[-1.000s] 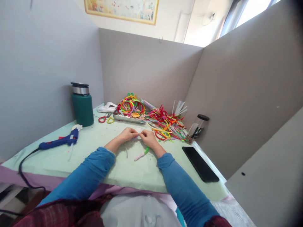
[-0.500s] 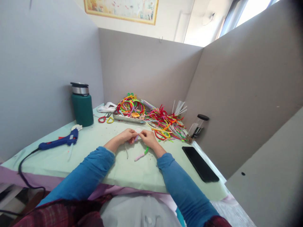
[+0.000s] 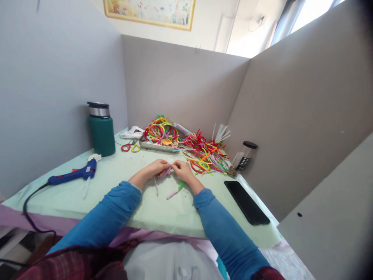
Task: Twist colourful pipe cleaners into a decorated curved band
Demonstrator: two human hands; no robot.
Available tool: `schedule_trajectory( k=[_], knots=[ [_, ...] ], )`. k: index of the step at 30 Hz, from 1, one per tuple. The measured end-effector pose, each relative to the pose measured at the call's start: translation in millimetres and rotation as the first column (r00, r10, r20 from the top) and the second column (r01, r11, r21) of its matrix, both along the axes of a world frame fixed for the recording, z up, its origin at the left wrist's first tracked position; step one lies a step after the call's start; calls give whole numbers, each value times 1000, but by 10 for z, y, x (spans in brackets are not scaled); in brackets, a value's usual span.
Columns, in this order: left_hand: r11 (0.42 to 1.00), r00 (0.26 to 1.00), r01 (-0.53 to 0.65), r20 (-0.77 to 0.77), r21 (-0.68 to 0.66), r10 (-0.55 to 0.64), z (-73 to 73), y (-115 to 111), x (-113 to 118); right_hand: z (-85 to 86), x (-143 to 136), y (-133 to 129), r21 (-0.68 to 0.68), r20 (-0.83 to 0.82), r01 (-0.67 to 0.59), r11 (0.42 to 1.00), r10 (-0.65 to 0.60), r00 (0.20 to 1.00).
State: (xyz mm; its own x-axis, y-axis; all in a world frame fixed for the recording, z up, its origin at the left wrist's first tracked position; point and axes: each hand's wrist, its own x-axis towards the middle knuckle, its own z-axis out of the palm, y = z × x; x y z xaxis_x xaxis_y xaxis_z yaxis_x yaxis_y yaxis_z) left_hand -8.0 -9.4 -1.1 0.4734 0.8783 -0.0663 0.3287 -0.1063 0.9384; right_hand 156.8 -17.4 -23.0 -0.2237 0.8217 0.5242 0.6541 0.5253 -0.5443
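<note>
Near the middle of the table, my left hand (image 3: 158, 168) and my right hand (image 3: 182, 169) meet, fingertips pinched together. Between them is a purple pipe cleaner (image 3: 165, 174), part of it covered by my fingers. A thin greyish strand (image 3: 157, 188) hangs below my left hand; where it starts is hidden. Below my right hand a short pipe-cleaner piece, pink (image 3: 172, 193) with a green end (image 3: 180, 186), rests on the table, its upper tip close to the hand. A small whitish shape shows behind the fingertips, too unclear to name.
A metal tray (image 3: 159, 147) of colourful pipe cleaners and a loose heap (image 3: 204, 151) lie at the back. Red-and-yellow-handled scissors (image 3: 130, 147) sit left of the tray. A green bottle (image 3: 101, 132) and blue glue gun (image 3: 74, 174) stand left, a phone (image 3: 247, 202) right. Grey partitions enclose the table.
More of the purple pipe cleaner shows below my left fingers, now curving down to the left. The pink and green piece has shifted slightly right. Both hands stay almost in place.
</note>
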Motion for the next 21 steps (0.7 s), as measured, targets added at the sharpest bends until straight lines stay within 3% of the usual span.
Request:
schedule_trajectory(
  k=[12,21],
  knots=[
    [974,984,-136,-93,182,155,-4,12,32,-6,2,14,5,3,23,1000,-23,1000],
    [984,991,-47,-117,171,68,-34,44,0,-38,6,29,-11,-34,-27,1000,26,999]
  ],
)
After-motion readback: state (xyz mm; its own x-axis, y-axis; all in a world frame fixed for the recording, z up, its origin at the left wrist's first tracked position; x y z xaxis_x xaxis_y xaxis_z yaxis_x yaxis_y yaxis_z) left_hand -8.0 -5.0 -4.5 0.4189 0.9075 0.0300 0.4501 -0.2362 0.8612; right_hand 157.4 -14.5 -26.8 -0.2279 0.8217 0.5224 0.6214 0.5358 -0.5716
